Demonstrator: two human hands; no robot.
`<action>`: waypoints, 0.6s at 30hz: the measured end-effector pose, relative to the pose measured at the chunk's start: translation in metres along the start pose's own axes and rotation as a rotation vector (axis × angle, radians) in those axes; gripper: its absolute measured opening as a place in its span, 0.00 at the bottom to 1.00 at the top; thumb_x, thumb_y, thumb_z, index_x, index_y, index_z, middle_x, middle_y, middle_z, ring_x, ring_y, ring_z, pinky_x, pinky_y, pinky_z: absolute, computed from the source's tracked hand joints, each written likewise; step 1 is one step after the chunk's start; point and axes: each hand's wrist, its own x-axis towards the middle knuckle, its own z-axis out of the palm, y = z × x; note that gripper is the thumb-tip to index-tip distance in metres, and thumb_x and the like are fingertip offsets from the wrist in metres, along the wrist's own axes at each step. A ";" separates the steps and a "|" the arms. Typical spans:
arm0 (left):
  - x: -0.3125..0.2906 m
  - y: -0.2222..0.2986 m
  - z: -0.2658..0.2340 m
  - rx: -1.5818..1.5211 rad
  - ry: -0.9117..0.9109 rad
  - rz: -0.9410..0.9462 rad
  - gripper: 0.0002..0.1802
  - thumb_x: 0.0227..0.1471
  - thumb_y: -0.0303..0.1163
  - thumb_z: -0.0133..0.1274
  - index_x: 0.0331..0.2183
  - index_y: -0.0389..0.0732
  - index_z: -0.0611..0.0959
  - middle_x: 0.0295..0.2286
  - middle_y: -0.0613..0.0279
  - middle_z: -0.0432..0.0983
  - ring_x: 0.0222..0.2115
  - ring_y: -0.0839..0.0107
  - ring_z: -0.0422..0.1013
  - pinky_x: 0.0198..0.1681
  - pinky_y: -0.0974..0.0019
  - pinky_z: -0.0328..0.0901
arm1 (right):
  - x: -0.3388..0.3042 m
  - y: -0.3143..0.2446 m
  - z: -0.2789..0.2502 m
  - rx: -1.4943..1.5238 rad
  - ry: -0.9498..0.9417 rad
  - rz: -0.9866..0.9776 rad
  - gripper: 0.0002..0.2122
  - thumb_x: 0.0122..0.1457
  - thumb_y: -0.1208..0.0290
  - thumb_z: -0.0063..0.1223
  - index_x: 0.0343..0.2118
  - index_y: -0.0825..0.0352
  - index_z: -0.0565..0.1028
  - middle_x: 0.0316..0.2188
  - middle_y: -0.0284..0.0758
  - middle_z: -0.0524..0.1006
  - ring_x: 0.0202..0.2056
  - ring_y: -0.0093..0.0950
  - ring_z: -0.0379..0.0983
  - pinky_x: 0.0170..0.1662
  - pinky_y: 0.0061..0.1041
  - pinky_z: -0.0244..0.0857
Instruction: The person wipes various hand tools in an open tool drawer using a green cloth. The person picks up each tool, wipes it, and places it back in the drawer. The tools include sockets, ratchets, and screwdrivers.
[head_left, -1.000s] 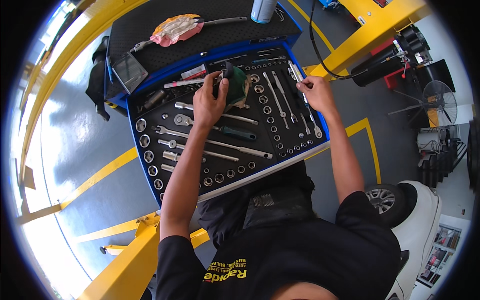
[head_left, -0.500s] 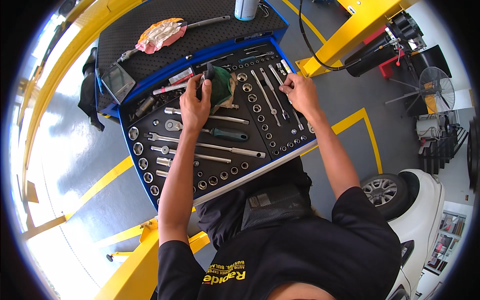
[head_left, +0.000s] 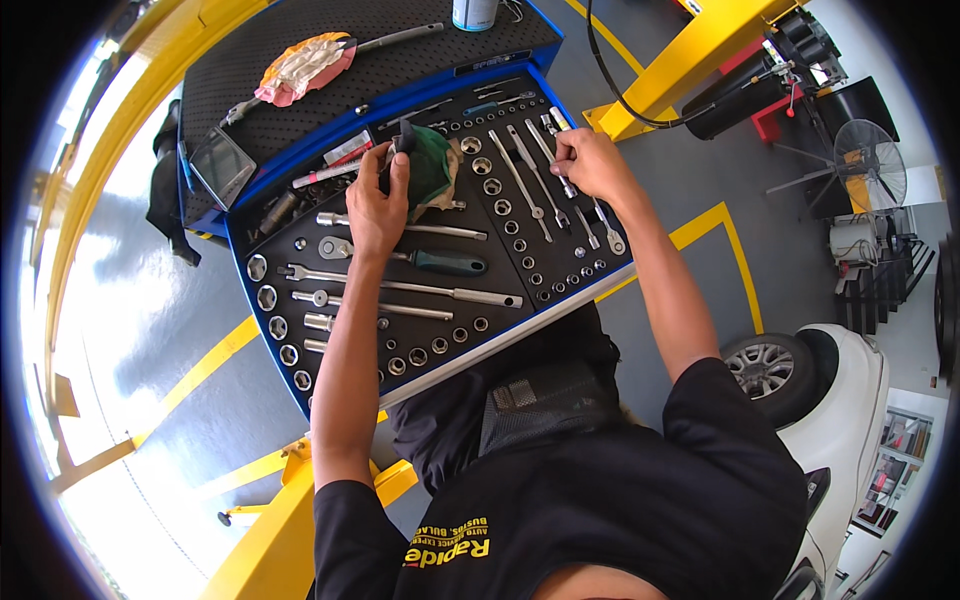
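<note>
My left hand (head_left: 380,205) is closed above the left part of an open tool drawer (head_left: 470,372). Its fingers grip a dark green cloth bundle (head_left: 432,165) with a black end sticking up past the thumb; what lies inside the cloth is hidden. Over the drawer's right part, my right hand (head_left: 598,167) pinches a slim chrome bar (head_left: 541,143), its lower end showing below the fingers. Beside that bar lie chrome drive handles (head_left: 518,185) and a combination-type ratchet wrench (head_left: 612,238). Near my left forearm sit a ratchet with a green grip (head_left: 450,262) and a long breaker bar (head_left: 440,290).
Rows of sockets (head_left: 267,298) line the drawer's foam. On the black cabinet top (head_left: 230,80) rest a stained rag (head_left: 305,68), a long-handled tool (head_left: 400,38), a spray can (head_left: 474,12) and a tablet-like device (head_left: 225,165). Yellow lift posts (head_left: 690,65) and a white car (head_left: 840,430) stand around.
My right hand has shifted slightly up and left, and the bar's lower end now shows just under its fingers. My left hand keeps its grip on the cloth. The whole view has shifted a little.
</note>
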 end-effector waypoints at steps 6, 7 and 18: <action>0.000 0.001 0.000 0.011 -0.006 0.004 0.24 0.68 0.47 0.53 0.49 0.35 0.81 0.35 0.47 0.85 0.36 0.52 0.82 0.41 0.57 0.73 | 0.002 0.001 0.001 -0.056 -0.020 0.023 0.10 0.52 0.71 0.71 0.25 0.66 0.77 0.26 0.44 0.81 0.33 0.44 0.80 0.37 0.43 0.69; 0.000 0.001 0.000 0.012 -0.004 0.008 0.24 0.68 0.47 0.53 0.49 0.35 0.81 0.35 0.47 0.85 0.36 0.52 0.82 0.41 0.57 0.73 | 0.002 0.000 0.000 -0.074 -0.021 0.025 0.10 0.52 0.71 0.71 0.25 0.66 0.77 0.26 0.43 0.81 0.33 0.44 0.80 0.37 0.43 0.69; 0.000 0.000 0.000 0.009 -0.016 -0.012 0.24 0.67 0.47 0.53 0.49 0.35 0.81 0.36 0.47 0.85 0.37 0.53 0.83 0.42 0.57 0.72 | 0.027 -0.005 -0.013 -0.054 -0.229 0.149 0.12 0.58 0.66 0.69 0.25 0.68 0.80 0.24 0.39 0.84 0.28 0.35 0.82 0.35 0.37 0.74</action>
